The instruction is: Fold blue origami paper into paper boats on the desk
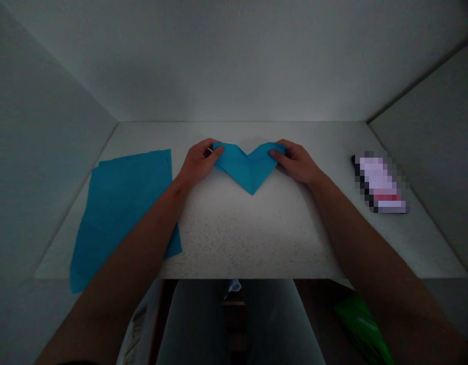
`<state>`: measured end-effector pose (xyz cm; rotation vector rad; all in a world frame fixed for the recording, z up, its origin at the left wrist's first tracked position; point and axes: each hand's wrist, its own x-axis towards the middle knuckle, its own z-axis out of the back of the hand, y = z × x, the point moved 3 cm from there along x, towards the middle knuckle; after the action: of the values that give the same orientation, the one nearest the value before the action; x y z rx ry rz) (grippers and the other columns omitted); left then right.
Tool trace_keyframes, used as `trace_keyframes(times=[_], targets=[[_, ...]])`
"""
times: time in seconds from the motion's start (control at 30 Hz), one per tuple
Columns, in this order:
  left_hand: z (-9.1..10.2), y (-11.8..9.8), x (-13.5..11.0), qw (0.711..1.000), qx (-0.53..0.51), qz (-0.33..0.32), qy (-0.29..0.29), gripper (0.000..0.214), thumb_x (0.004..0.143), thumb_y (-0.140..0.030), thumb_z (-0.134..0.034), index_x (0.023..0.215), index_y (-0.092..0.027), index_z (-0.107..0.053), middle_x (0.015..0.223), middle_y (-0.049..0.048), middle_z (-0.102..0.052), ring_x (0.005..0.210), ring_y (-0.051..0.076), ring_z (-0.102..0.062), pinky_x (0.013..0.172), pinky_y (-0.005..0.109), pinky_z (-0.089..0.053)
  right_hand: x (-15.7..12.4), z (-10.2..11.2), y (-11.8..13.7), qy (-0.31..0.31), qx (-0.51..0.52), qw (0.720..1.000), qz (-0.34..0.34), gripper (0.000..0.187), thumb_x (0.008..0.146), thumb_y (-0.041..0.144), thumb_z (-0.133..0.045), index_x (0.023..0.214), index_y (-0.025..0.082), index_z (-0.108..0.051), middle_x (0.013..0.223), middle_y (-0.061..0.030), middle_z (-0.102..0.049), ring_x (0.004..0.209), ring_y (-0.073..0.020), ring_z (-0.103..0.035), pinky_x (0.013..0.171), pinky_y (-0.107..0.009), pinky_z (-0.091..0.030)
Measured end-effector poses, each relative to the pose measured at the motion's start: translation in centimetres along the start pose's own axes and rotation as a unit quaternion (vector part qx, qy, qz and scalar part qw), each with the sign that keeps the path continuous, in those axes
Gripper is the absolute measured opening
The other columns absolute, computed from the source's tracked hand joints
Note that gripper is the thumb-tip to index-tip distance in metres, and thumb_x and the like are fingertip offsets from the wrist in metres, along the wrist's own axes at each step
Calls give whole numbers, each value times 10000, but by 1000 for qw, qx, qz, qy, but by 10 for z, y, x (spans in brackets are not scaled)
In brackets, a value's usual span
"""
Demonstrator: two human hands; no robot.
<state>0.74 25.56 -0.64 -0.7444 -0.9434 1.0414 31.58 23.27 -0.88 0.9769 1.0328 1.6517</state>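
A folded blue paper heart [251,170] is held between my two hands above the white tabletop, its point toward me and its notch facing the wall. My left hand [203,158] pinches the heart's left lobe, thumb on top and fingers behind. On the other side, my right hand [294,159] grips the right lobe the same way. A crease runs down the middle of the paper. The fingers behind the heart are mostly hidden.
Large blue paper sheets [127,197] lie at the left, partly under my left forearm and over the front edge. A phone [382,182], blurred out, rests at the right. Walls enclose the white table [249,243] at the back and sides. A green bag [361,324] sits below, right.
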Motion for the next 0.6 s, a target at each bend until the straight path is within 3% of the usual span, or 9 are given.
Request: trace_keyframes(times=[0.3, 0.47, 0.6], targets=[[-1, 10, 4, 998, -62, -4, -27, 384, 1002, -627, -691, 1000, -246, -647, 786, -2, -618, 660, 133, -582, 570, 235, -453, 2, 1, 2, -2, 40, 999, 1, 503, 934, 739, -753, 998, 269, -588, 680, 34, -512, 588, -150, -475, 521, -297, -364], [3, 11, 4, 996, -67, 9, -51, 528, 953, -788, -678, 1049, -270, -643, 690, -21, -512, 600, 139, -542, 516, 248, -394, 1, 3, 1, -17, 47, 999, -9, 543, 884, 762, -791, 862, 268, -567, 665, 27, -507, 598, -151, -467, 523, -300, -362], [9, 10, 4, 995, -53, 20, -83, 575, 927, -855, -647, 1013, -286, -637, 628, -35, -420, 544, 136, -488, 469, 253, -320, -1, 2, 4, 7, 42, 999, -3, 522, 847, 727, -843, 817, 258, -614, 732, 7, -561, 692, -173, -528, 608, -321, -446]])
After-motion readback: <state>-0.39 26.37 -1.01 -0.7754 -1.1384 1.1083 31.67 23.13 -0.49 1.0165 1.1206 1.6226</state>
